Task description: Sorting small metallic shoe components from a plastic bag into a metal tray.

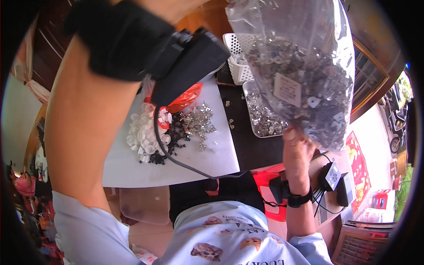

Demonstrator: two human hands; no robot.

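Note:
A large clear plastic bag (pixel 300 57) of small metal and whitish parts hangs raised at the upper right, with a white label (pixel 287 89) on it. My right hand (pixel 298 152) grips its lower corner, thumb in front and the other fingers behind the bag. My left arm reaches up across the left side; only part of my left hand (pixel 170 8) shows at the top edge, its fingers out of sight. Beneath the bag lies a metal tray (pixel 267 135) of small shiny parts. White plastic caps (pixel 143 128), black bits (pixel 174 139) and silvery pieces (pixel 201 119) lie heaped on a white sheet (pixel 221 154).
A white perforated basket (pixel 240 74) stands behind the tray. Red plastic (pixel 185 98) lies by the heap. A black device (pixel 190 62) on my left wrist trails a cable (pixel 161 145) over the sheet. Electronic boxes (pixel 331 176) with wires sit at the right.

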